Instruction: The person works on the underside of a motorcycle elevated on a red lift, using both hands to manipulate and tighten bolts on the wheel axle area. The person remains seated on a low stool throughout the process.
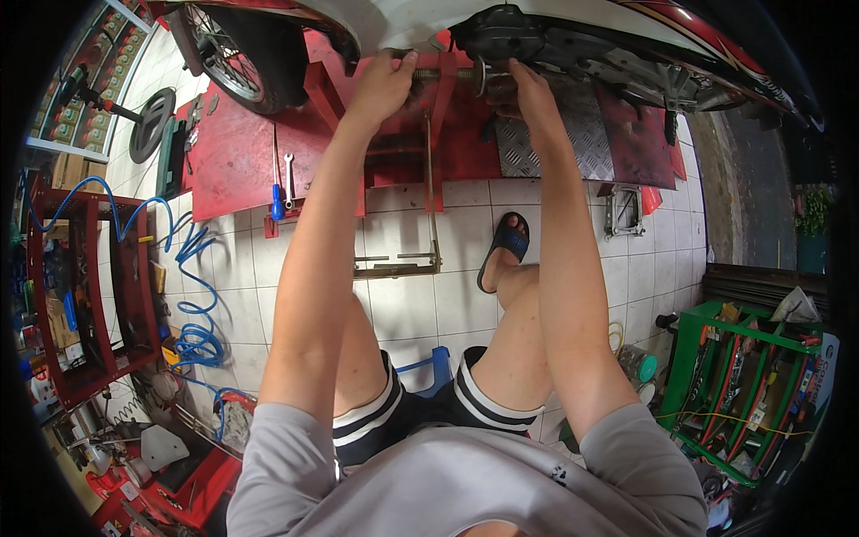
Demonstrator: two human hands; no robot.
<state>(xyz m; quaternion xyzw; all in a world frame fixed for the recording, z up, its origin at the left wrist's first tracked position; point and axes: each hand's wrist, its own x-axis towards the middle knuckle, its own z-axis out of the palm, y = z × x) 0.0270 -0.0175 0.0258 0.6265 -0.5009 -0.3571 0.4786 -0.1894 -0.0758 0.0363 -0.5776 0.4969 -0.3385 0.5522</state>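
Ribbed bar (463,76) sits at the red upright (441,97), beside the bike (503,38). Left hand (383,87) curled at its left end, right hand (531,97) by the disc (481,77); can't tell if either of the 2 grips. A slipped bar could pinch a hand against the upright.

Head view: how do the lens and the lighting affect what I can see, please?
In the head view, black corners frame a round picture and the green tool rack leans near the rim; in the same head view, the floor tiles look bright, the tread plate shines in patches, and the coil spring is too small for fine detail.
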